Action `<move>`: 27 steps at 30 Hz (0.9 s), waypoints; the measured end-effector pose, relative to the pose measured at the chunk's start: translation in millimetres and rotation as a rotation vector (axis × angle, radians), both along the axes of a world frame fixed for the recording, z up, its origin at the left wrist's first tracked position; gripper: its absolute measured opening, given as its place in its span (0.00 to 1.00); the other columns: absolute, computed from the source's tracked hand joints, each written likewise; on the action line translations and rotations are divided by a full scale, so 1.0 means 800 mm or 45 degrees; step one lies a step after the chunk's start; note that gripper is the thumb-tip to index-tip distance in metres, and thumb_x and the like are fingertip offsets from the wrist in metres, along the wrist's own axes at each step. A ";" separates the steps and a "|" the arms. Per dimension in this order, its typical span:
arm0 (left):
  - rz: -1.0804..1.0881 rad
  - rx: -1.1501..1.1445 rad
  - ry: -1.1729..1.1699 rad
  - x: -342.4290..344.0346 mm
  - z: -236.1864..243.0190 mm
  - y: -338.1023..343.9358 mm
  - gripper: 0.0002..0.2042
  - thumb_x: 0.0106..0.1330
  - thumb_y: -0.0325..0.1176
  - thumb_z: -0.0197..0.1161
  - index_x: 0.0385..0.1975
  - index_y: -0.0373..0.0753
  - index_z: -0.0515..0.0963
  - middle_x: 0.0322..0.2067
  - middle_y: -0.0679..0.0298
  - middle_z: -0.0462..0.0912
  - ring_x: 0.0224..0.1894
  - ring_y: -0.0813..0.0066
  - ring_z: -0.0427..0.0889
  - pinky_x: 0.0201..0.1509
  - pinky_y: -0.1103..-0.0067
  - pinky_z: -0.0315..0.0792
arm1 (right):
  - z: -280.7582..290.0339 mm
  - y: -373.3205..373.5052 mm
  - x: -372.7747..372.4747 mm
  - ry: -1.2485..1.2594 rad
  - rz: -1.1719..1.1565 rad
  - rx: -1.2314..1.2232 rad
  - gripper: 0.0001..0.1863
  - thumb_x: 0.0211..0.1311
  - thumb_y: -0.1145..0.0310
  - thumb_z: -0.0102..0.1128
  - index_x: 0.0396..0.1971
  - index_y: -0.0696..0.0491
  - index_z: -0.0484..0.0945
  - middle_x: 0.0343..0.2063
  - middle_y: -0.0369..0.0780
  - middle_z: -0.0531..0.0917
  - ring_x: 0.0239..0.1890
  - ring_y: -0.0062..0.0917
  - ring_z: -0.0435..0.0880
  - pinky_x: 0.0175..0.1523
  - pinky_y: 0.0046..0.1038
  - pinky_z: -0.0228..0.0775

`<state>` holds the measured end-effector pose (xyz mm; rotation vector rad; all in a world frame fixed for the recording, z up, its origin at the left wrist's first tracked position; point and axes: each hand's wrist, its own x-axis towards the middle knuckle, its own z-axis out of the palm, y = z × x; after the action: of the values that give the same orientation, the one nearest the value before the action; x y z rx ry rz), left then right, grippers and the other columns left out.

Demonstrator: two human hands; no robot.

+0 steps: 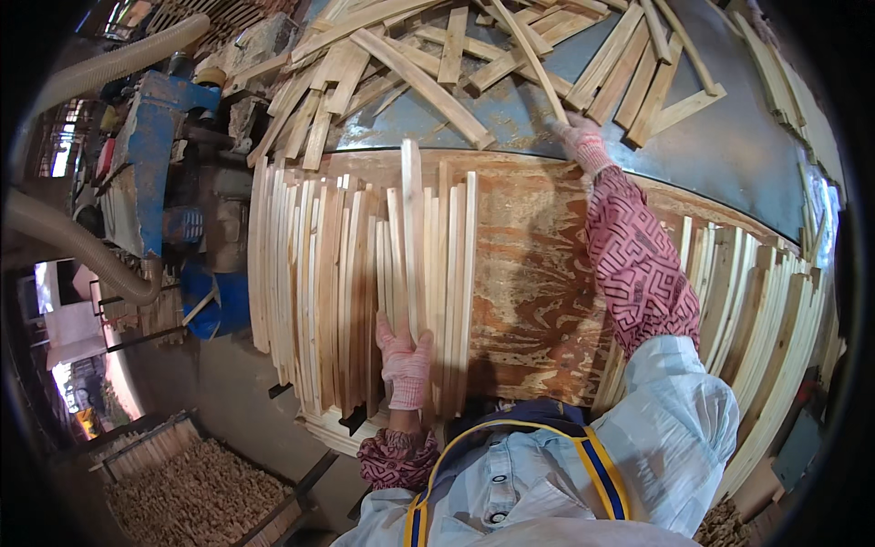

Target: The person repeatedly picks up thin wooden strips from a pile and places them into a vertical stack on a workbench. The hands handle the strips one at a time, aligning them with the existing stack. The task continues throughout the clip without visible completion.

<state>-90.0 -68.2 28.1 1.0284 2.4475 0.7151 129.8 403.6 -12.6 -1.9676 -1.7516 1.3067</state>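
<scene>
My left hand (406, 365), in a pinkish knit glove, is at the lower end of a pale wooden strip (412, 228). Thumb and fingers lie on either side of that strip, which sticks up past its neighbours in a row of upright-lying strips (310, 273). With my right arm stretched far forward, my right hand (585, 146), gloved alike, closes on the near end of a long thin wooden strip (533, 64). That strip runs away from me into a loose heap of wooden pieces (428, 77). The fingertips of the right hand are partly hidden.
A worn plywood board (529, 273) lies before me, meeting a grey metal tabletop (729, 164) beyond. More strips (756, 301) stand in a row at the right. To the left are a blue machine (150, 164), ribbed hoses (82, 246) and a bin of wood shavings (200, 488).
</scene>
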 end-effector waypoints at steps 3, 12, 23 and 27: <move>0.024 -0.347 0.203 -0.001 -0.043 -0.008 0.45 0.59 0.43 0.71 0.76 0.52 0.53 0.69 0.48 0.64 0.66 0.46 0.69 0.65 0.64 0.69 | 0.064 -0.081 -0.011 1.083 -0.240 -0.527 0.26 0.65 0.56 0.63 0.56 0.58 0.77 0.44 0.41 0.85 0.50 0.32 0.84 0.53 0.39 0.78; -0.310 -0.807 0.644 -0.041 -0.063 0.010 0.44 0.65 0.63 0.57 0.78 0.52 0.48 0.64 0.52 0.71 0.48 0.59 0.79 0.48 0.66 0.79 | 0.044 -0.282 0.030 1.298 0.052 -0.662 0.24 0.69 0.65 0.62 0.61 0.58 0.74 0.49 0.38 0.84 0.53 0.24 0.81 0.58 0.28 0.75; -0.289 -0.073 0.390 0.008 0.019 0.078 0.31 0.60 0.47 0.69 0.62 0.40 0.74 0.64 0.43 0.68 0.64 0.40 0.67 0.66 0.56 0.66 | 0.026 -0.293 -0.067 0.394 0.870 0.292 0.25 0.67 0.55 0.63 0.59 0.52 0.78 0.57 0.47 0.82 0.62 0.34 0.79 0.65 0.35 0.71; -0.019 -0.078 0.324 0.019 -0.016 -0.037 0.35 0.57 0.42 0.69 0.66 0.43 0.69 0.65 0.42 0.66 0.65 0.39 0.67 0.67 0.56 0.66 | 0.031 -0.139 -0.131 0.131 0.429 0.321 0.27 0.66 0.51 0.59 0.60 0.49 0.77 0.56 0.50 0.81 0.59 0.44 0.80 0.63 0.39 0.73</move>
<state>-74.8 -97.9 15.0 1.1758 2.6533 0.5284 24.8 292.6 12.0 -1.4928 -2.1415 1.1818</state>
